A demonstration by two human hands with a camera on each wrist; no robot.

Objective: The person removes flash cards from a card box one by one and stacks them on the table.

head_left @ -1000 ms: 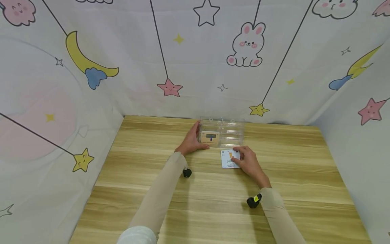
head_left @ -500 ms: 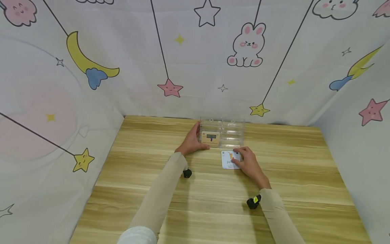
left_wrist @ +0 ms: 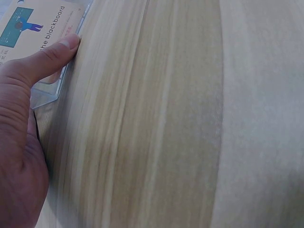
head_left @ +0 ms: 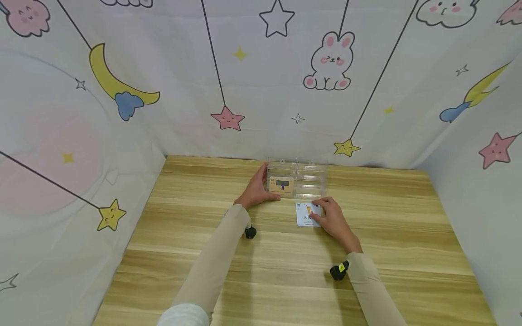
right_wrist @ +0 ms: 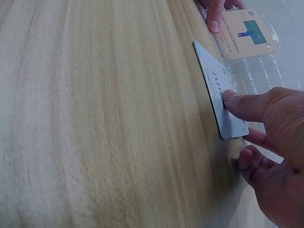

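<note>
Right fingers (right_wrist: 242, 104) pinch the juice card (head_left: 302, 221); left fingers (left_wrist: 50, 56) grip the left edge of the clear rack (head_left: 311, 176). Worktop (head_left: 399, 217) stretches rightward. Only wrist views make the tan card's (right_wrist: 242, 39) "blackboard" legible.

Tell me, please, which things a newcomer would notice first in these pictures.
Probably the cartoon-printed backdrop, with a winking white rabbit drawn above the far edge of the wooden table. Next, perhaps, the white juice card, pinched by the right hand just in front of the clear plastic card holder. The left hand grips that holder's left side, beside the tan blackboard card.
</note>
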